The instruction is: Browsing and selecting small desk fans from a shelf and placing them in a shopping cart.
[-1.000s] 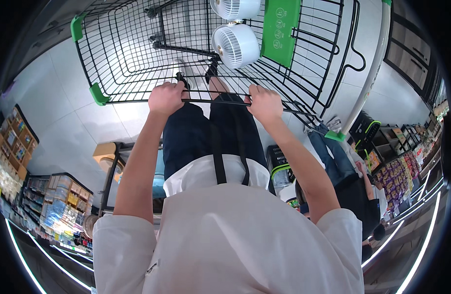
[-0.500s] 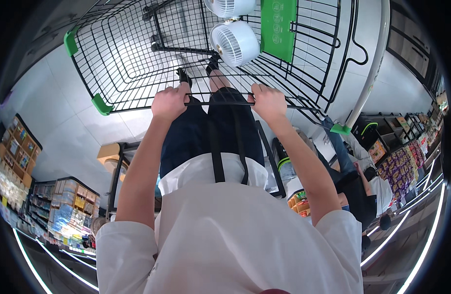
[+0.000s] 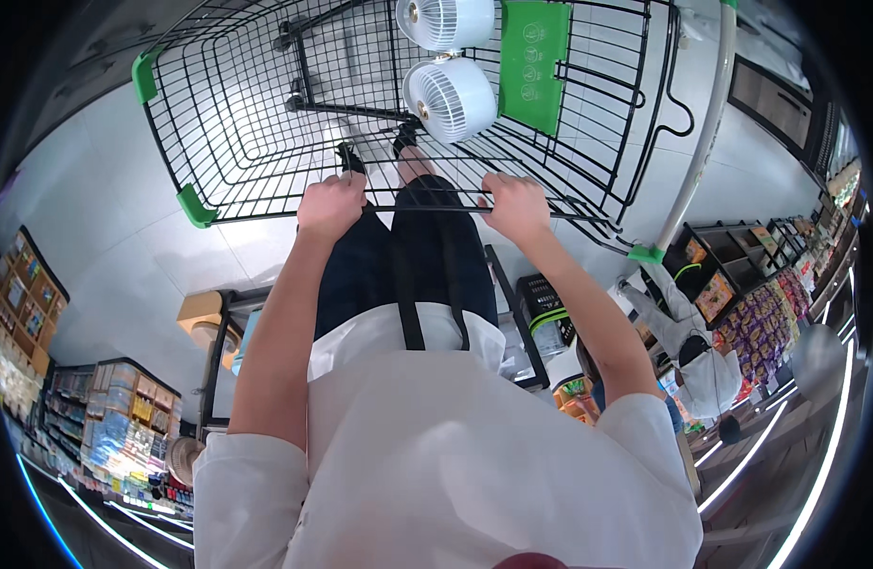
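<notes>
A black wire shopping cart [image 3: 256,152] with green corner caps stands in front of my legs, side-on to me. My left hand [image 3: 331,206] is closed round the dark wire rim along its near side. Further right on that same rim, the fingers of my right hand [image 3: 515,209] are curled over the wire. Within the cart's outline are two white fan heads with slatted grilles, the nearer fan [image 3: 450,100] and the farther fan [image 3: 444,23]. Beside them a green panel [image 3: 536,66] is fixed to the wire. At the cart's right end runs a pale handle bar [image 3: 707,142].
Shelves of packaged goods [image 3: 128,417] stand at the lower left, with a wooden rack [image 3: 24,303] farther left. A person in light clothes [image 3: 697,360] is behind at the right, near a dark shelf unit [image 3: 730,275]. Pale tiled floor [image 3: 124,228] lies left of the cart.
The cart's right end has swung slightly left and down in view, with the fans a little lower. A dark-clothed person at the right is now mostly hidden. Both hands stay on the rim.
</notes>
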`<state>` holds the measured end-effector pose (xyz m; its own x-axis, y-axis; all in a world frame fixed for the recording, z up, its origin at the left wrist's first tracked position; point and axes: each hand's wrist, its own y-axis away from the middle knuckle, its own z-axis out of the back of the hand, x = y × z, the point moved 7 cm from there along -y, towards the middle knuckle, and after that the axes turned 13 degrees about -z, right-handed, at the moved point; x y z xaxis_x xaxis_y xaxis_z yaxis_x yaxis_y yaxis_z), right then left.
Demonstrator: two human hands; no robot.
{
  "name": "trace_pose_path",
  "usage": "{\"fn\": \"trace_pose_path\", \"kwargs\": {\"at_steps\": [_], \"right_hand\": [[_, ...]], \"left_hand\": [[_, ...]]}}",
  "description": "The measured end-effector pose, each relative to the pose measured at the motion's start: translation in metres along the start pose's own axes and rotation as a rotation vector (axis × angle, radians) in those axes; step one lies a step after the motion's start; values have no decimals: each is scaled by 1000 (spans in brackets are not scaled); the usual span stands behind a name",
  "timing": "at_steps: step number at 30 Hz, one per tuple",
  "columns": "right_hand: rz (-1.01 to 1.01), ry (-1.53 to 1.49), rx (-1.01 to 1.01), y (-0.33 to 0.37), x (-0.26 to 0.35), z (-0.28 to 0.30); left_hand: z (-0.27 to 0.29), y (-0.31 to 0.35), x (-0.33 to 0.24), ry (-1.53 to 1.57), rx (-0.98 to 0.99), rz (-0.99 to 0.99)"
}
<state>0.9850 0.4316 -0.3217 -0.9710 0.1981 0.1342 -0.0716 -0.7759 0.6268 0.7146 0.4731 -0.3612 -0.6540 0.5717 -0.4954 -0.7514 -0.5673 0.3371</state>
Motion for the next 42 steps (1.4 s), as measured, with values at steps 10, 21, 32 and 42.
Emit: {"fn": "trace_pose_path", "kwargs": {"at_steps": [10,21,32,42], "right_hand": [[-265,-645,151,-127,8,43],[-485,-221,-165,-154,6,-52],[-494,-296,-68,-156,12,-48],[-63,-267,-595,-121,13,-25]], "left_hand": [[-2,8,6,89,12,41],[-19,8,-9,-7,-65,-25],[-5,11,6,53,-29,-3],[-10,15,10,342,118,425]]}}
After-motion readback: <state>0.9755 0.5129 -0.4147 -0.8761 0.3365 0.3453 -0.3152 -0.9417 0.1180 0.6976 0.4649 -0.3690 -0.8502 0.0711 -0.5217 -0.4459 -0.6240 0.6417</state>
